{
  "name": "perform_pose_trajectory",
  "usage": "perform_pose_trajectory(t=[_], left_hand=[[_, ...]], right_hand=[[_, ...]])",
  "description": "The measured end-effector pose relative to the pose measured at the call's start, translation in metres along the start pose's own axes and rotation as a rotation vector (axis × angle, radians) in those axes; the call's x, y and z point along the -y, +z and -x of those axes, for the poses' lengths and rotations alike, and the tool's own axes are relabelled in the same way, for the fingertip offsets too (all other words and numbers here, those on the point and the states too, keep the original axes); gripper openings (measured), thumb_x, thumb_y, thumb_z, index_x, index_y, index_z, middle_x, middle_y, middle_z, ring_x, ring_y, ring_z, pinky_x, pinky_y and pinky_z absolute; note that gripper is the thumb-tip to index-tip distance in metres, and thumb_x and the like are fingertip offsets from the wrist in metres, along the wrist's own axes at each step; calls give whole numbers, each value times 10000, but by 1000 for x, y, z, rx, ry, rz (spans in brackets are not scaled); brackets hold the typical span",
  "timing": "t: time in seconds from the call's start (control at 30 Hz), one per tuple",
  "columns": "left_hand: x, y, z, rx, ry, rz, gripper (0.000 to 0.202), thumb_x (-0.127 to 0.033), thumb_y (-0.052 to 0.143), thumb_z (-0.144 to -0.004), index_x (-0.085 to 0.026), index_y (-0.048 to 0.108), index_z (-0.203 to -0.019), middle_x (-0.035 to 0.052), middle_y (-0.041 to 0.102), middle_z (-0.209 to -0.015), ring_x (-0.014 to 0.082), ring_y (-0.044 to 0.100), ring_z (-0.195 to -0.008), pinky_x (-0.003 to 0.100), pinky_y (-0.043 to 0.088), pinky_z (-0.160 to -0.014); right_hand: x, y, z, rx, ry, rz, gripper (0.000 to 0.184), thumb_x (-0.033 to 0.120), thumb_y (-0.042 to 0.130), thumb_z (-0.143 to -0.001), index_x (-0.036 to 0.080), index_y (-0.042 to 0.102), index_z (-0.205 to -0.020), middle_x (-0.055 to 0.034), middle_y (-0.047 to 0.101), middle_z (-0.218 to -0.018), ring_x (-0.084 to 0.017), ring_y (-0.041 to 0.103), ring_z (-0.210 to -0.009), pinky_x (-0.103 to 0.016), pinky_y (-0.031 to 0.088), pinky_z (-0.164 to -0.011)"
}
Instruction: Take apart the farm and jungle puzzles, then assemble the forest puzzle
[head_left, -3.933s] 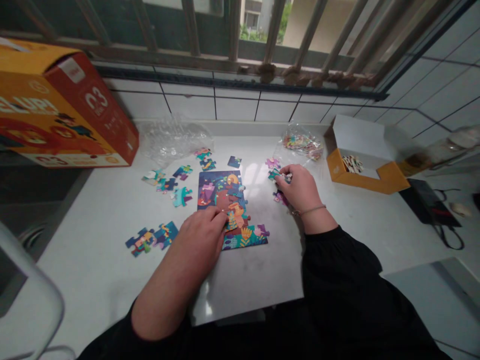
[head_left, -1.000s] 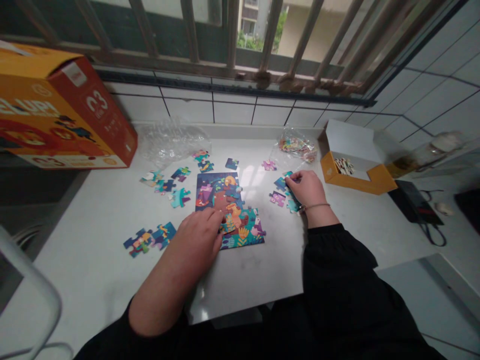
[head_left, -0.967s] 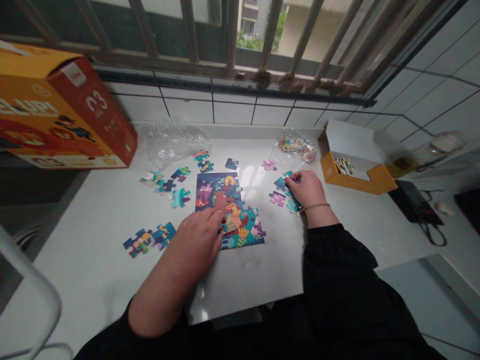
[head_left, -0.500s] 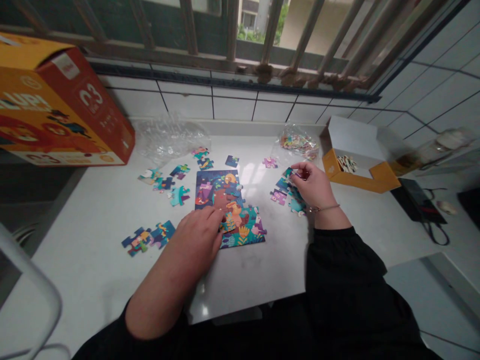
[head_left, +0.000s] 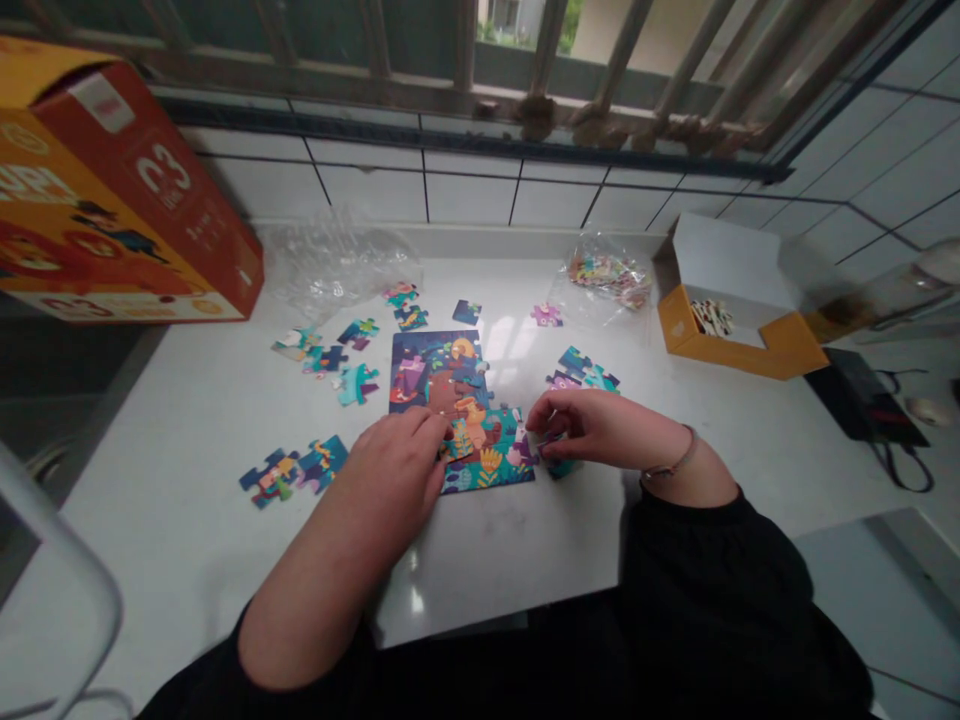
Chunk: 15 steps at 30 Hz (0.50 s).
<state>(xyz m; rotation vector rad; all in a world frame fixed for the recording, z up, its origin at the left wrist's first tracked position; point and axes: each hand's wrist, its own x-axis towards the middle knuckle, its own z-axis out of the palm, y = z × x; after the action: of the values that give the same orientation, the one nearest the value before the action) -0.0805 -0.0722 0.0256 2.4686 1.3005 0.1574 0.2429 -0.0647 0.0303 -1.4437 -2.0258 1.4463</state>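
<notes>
A partly joined jigsaw puzzle (head_left: 450, 380), showing a bear and plants, lies on the white counter. My left hand (head_left: 401, 455) rests over its lower left side, fingers closed on a puzzle piece with a yellow leaf (head_left: 457, 442). At the puzzle's right edge, my right hand (head_left: 581, 427) pinches a teal and purple puzzle piece (head_left: 562, 468), partly covered by the fingers. Just beyond that hand lie several loose pieces (head_left: 576, 362). Other loose pieces (head_left: 356, 383) are spread left of the puzzle, and a dark blue piece (head_left: 466, 312) sits above it.
An orange puzzle box (head_left: 180, 220) stands at the back left beside a clear plastic bag (head_left: 322, 260). At the back right are a bag of pieces (head_left: 607, 275), an open yellow box (head_left: 742, 345) and a black device (head_left: 862, 395). A white tube (head_left: 97, 570) crosses the left foreground.
My right hand has moved left and nearer, from the loose pieces on the right to the puzzle's right edge, bringing a piece. My left hand stays in place; the view has shifted slightly.
</notes>
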Motion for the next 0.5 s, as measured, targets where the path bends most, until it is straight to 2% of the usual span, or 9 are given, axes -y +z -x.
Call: perform_pose_trajectory(t=[0.27,0.5], left_hand=[[1,-1,-1,11,-4,25,222,-201,571,-1006,-195,686,-1196,162,722,-1301,354,704,-1232,571,585,-1116],[2,2,0,0,12,21,225,-199,554,-1011,-192,673,-1201,170,715,-1315,345,689,-1233,577,582,-1117]], right_hand=[[-2,7,-5,-47,26,-11,294,288,846,-874,237,729,-1139,-1,745,-906,-179,680,-807,-309,535,-740],[-4,12,-5,-144,-40,102,280,302,887,-894,246,756,-1135,1,720,-926,-184,660,-850,-318,516,-781]])
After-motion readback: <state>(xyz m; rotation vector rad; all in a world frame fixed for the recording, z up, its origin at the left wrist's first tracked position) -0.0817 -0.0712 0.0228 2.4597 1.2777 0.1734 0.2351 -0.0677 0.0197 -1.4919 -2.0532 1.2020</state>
